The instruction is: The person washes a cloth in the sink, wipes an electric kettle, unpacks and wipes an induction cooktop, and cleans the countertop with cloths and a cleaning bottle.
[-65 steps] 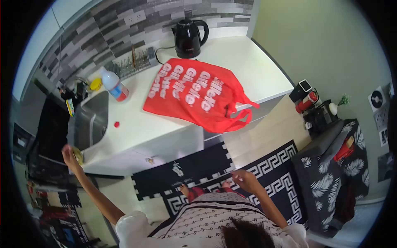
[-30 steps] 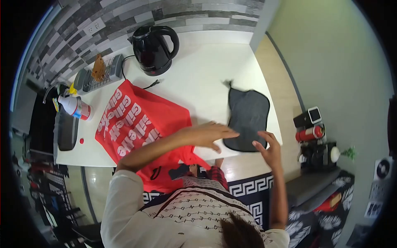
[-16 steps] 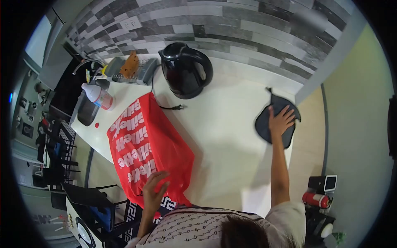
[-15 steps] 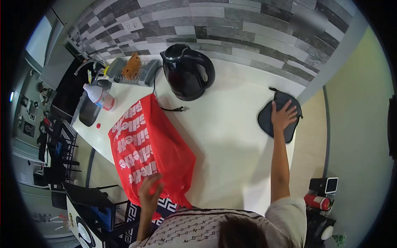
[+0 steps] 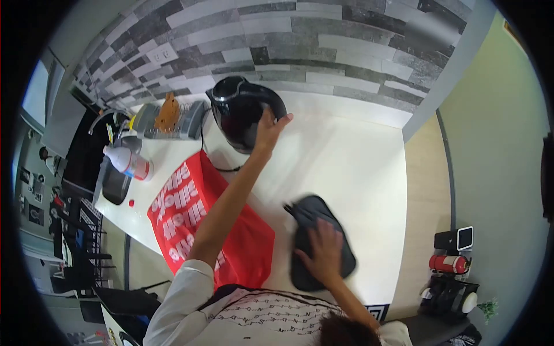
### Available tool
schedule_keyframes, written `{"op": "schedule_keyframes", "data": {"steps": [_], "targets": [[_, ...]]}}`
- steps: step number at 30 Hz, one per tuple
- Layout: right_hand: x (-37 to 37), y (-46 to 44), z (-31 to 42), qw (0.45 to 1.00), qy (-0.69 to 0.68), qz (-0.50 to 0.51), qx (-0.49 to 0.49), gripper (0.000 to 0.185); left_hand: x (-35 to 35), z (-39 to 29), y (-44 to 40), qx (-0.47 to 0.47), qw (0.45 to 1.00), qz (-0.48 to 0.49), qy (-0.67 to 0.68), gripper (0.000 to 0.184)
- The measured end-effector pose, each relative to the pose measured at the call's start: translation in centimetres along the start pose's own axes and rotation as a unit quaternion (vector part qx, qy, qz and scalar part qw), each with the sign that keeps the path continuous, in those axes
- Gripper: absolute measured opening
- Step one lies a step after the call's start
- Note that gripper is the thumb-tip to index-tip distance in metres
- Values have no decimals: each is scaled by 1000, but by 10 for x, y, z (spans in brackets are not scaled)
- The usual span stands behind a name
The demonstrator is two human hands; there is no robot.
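Note:
My left hand is at the handle of a glossy black electric kettle near the back wall. Its thumb lies outside the handle and its fingers are in the handle gap, partly hidden. My right hand, slightly blurred, lies with fingers spread on a dark, rounded zip pouch at the front of the white counter. Beneath my left forearm is a red bag with white lettering, partly covered by the arm.
A grey dish rack holds a brown, leaf-shaped item. A white bottle stands by the sink, near a small red cap. Tiled wall bounds the back; a fire extinguisher is at the right.
The pouch has slid left and toward me under my right hand. My left hand has left the red bag's near end and reached the kettle handle. The camera view has shifted.

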State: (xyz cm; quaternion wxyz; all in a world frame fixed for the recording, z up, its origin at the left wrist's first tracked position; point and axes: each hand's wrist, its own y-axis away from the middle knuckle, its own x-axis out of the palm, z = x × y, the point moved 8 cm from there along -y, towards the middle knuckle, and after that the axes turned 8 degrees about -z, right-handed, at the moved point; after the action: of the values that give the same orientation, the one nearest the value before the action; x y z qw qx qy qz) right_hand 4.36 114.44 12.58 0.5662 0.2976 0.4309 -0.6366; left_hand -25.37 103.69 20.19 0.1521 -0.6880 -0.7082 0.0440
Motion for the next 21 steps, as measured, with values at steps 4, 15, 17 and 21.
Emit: {"op": "schedule_keyframes", "data": {"steps": [4, 15, 17, 21], "targets": [[-35, -32, -114, 980, 131, -98, 112, 74, -4, 21, -19, -41, 999, 7, -27, 26], [42, -283, -135, 958, 202, -166, 114, 80, -70, 2, 70, -117, 990, -43, -61, 19], [64, -297, -84, 984, 132, -117, 31, 79, -81, -3, 88, -135, 987, -66, -64, 19], [104, -328, -22, 990, 82, -71, -90, 79, -98, -14, 123, -149, 980, -94, -92, 22]]}}
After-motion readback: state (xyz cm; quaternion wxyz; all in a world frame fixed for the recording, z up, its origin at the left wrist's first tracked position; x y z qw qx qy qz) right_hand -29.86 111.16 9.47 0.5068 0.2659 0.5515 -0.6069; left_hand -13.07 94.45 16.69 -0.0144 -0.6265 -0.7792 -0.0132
